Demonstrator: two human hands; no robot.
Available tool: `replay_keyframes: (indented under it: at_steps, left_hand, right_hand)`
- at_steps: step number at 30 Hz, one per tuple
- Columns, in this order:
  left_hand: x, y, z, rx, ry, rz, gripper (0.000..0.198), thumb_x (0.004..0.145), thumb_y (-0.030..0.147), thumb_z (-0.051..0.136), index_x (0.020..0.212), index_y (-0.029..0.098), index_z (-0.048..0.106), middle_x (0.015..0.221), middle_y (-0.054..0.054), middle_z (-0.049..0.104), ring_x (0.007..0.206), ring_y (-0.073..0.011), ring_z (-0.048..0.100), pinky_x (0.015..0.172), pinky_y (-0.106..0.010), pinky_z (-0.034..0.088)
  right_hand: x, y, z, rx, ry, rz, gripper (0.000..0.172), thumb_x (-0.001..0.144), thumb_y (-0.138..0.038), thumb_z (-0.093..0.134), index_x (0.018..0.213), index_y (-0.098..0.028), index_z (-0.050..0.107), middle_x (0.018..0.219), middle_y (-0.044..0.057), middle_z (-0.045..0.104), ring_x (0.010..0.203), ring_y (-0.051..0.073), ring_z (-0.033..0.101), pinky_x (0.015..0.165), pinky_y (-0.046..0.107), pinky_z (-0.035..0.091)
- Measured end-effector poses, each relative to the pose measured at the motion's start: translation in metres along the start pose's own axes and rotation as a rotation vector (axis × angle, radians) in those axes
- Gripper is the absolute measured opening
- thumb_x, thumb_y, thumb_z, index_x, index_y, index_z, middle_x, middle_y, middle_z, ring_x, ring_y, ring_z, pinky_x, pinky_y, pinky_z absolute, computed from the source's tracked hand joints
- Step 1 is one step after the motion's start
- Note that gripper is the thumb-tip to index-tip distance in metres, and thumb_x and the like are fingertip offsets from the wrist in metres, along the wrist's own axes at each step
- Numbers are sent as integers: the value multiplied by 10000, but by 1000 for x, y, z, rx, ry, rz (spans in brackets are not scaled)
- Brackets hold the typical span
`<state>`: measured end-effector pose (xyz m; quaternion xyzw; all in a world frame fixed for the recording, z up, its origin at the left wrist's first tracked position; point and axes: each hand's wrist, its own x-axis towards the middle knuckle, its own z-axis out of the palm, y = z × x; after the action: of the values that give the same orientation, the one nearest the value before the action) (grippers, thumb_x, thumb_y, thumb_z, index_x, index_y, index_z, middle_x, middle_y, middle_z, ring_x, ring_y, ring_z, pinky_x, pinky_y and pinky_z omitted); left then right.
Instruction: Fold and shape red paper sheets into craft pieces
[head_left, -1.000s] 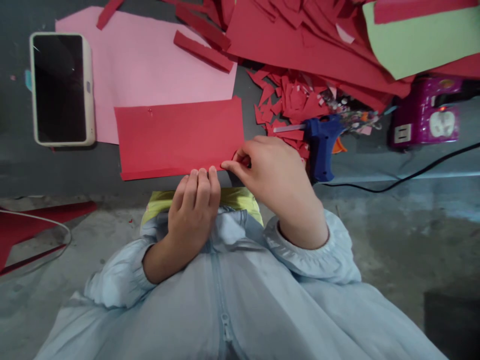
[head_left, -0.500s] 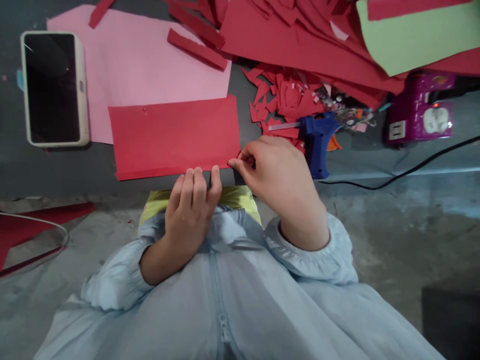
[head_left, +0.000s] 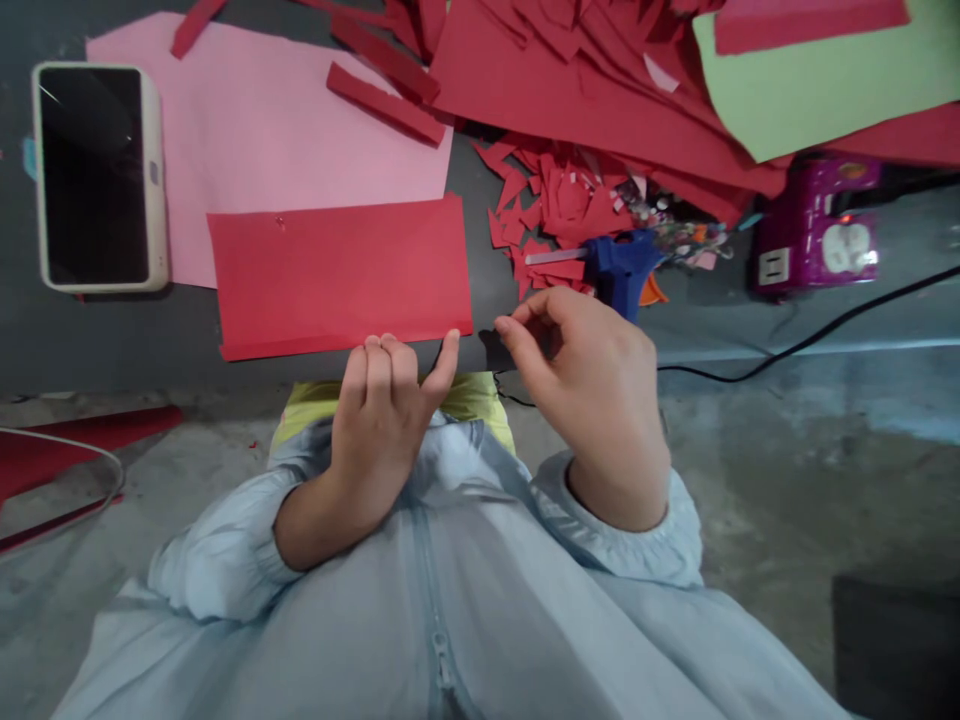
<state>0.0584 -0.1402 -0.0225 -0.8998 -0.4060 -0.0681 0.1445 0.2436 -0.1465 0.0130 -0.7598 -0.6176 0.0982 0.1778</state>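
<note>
Red paper (head_left: 345, 270) lies by the near edge of the table (head_left: 150, 340), right of a phone (head_left: 94, 180) and overlapping pink paper (head_left: 300, 120). The left hand (head_left: 375, 440) rests fairly straight fingers on its near edge; whether the thumb grips underneath cannot be told. Just beside the paper, the right hand (head_left: 592, 380) is loosely curled, half open, visibly empty, near a blue glue gun (head_left: 621, 265).

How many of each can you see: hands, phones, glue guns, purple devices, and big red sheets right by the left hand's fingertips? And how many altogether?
Hands: 2 (left hand, right hand)
Smartphone: 1
Blue hot glue gun: 1
Purple device: 1
Red sheet by the left fingertips: 1
Total: 6
</note>
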Motion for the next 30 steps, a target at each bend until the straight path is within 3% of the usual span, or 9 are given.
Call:
replay_keyframes:
  at_steps: [6, 15, 22, 30]
  left_hand:
    - [5, 4, -1, 30, -7, 9, 723, 872, -21, 555, 1484, 313, 364, 1185, -79, 586, 1133, -207, 582, 1051, -443, 515]
    - [8, 14, -1, 82, -12, -28, 757, 871, -12, 570, 1502, 321, 317, 1185, -75, 578, 1161, -213, 562, 1075, -469, 501]
    - [4, 13, 4, 92, 39, -16, 678, 899, 27, 554, 1490, 288, 348, 1188, -94, 593, 1172, -224, 584, 1091, -461, 488]
    - [-3, 8, 2, 3, 66, -40, 521, 931, 141, 567, 1439, 191, 459, 1224, -128, 594, 1223, -251, 569, 1098, -423, 467]
  right_hand:
    - [-5, 6, -2, 54, 28, -17, 170, 931, -318, 551, 818, -200, 602, 714, 16, 634, 648, 158, 548, 643, 276, 380]
    - [-6, 6, 2, 70, 54, -107, 196, 971, -284, 497, 884, -196, 649, 802, 43, 686, 748, 182, 599, 700, 290, 419]
    - [-8, -1, 6, -32, -5, -196, 286, 990, -216, 443, 1006, -172, 725, 806, 61, 662, 801, 204, 598, 721, 304, 422]
    - [-19, -13, 12, -207, -83, -199, 385, 960, -146, 455, 1229, -217, 721, 740, 46, 609, 710, 181, 493, 657, 296, 357]
